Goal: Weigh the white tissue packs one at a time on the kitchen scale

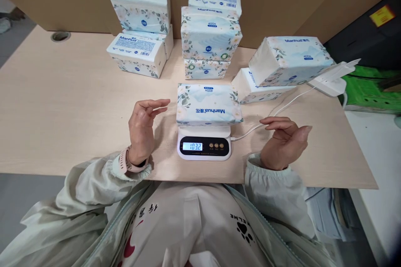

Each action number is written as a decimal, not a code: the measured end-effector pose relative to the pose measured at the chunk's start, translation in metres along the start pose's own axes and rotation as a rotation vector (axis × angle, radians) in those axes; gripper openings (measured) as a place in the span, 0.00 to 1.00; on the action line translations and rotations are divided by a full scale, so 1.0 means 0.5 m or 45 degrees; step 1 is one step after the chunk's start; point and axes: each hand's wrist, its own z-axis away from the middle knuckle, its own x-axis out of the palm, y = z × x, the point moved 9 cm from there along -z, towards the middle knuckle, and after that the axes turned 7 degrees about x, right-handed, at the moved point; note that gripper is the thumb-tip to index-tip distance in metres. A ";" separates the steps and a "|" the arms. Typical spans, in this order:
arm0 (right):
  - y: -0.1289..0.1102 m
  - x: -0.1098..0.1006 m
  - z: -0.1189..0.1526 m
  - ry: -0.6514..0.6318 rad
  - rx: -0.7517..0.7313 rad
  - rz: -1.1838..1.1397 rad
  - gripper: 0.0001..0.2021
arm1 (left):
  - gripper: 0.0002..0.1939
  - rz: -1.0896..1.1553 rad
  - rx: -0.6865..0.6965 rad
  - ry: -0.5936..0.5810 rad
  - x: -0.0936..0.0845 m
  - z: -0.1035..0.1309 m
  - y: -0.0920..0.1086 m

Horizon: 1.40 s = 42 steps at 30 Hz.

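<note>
A tissue pack [209, 104] with a blue floral print lies on the white digital scale [205, 154], its lettering upside down to me. The lit display reads what looks like 103.2. To the left of the pack, my left hand [143, 127] is raised with fingers stretched out, touching nothing. My right hand [285, 139] is held to the right of the scale, fingers extended and holding nothing. A thin white cable [250, 132] runs from the scale's right side past my right fingertips.
Stacked tissue packs stand at the back left [139, 8], back middle [211, 35] and right [290, 60]. Behind them rises a cardboard wall [250, 0]. A white power strip [333, 81] lies near the right edge, close to a green crate [369, 91].
</note>
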 end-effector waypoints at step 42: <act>0.007 -0.021 0.000 0.230 0.161 0.151 0.39 | 0.15 0.089 -0.006 0.042 -0.003 0.002 0.005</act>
